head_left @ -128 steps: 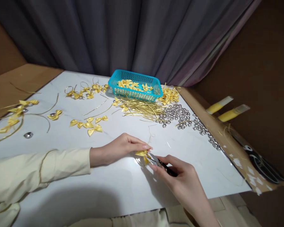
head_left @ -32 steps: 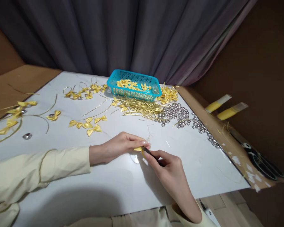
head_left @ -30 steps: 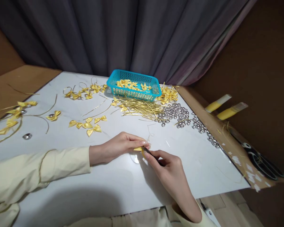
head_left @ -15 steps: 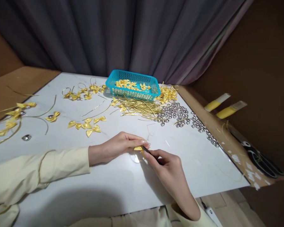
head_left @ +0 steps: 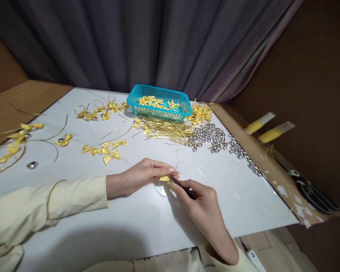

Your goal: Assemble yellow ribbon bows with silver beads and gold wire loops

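Four seconds on, my right hand [head_left: 200, 200] has slid its small dark-handled tool [head_left: 178, 183] from beside the yellow ribbon bow [head_left: 166, 178] to right against it, while my left hand [head_left: 141, 175] keeps the bow pinned near the front of the white tabletop [head_left: 136, 223]. Left fingers are curled, thumb and fingertips pinching the bow flat; right fingers are closed around the tool's handle, its metal tip touching the bow's centre. I judge the step needs a steady left pinch and a light, short bite at the knot, since the satin looks slick and the thin gold wire [head_left: 178, 160] rising beside it bends easily. Whether the tool has gripped anything, I cannot tell. Beyond, glossy folded bows [head_left: 104, 150] lie loose, stiff gold wires [head_left: 170, 130] fan out like straw, round silver beads [head_left: 209, 136] pool near the right edge, and a perforated turquoise plastic basket [head_left: 158, 111] holds more bows. Black-handled scissors [head_left: 311, 190] rest on the brown board at right.
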Available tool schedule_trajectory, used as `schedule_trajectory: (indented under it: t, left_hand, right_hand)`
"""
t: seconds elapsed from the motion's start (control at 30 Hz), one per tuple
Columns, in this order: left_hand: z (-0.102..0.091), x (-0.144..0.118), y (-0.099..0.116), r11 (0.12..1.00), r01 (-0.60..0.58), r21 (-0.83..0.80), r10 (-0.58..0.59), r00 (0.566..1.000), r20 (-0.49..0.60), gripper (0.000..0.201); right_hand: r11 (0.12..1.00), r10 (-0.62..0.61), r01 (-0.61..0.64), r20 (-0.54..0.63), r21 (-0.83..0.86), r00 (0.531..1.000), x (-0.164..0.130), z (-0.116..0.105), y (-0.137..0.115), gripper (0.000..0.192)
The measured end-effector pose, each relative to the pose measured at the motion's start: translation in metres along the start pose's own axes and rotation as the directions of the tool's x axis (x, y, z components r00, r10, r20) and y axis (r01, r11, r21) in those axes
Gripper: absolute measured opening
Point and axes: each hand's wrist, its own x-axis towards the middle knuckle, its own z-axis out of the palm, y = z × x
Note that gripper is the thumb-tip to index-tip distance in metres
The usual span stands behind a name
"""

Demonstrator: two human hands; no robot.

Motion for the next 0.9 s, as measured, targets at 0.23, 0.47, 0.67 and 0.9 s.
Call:
schedule_trajectory:
  t: [0.23, 0.47, 0.67, 0.9]
  left_hand:
    - [0.0008, 0.0011, 0.0004, 1.000, 0.002, -0.010, -0.002, 1.000, -0.016, 0.022]
    - [0.0005, -0.0004, 0.0009, 1.000, 0.003, 0.003, -0.003, 1.000, -0.015, 0.023]
    - [0.0000, -0.0002, 0.0008, 0.999, -0.005, 0.033, 0.005, 1.000, 0.003, 0.024]
    - [0.0003, -0.0006, 0.0013, 0.999, -0.012, 0.053, 0.011, 1.000, 0.009, 0.024]
  right_hand:
    - [1.000, -0.029, 0.029, 0.006, -0.001, 1.000, -0.0003, -0.0009, -0.0027, 0.033]
    - [1.000, -0.026, 0.026, 0.003, -0.013, 1.000, -0.0008, -0.0008, -0.0026, 0.033]
    - [1.000, -0.025, 0.025, 0.011, -0.002, 1.000, 0.0008, -0.0015, -0.0031, 0.032]
    - [0.999, -0.026, 0.026, 0.010, -0.019, 1.000, 0.0000, -0.0020, -0.0037, 0.033]
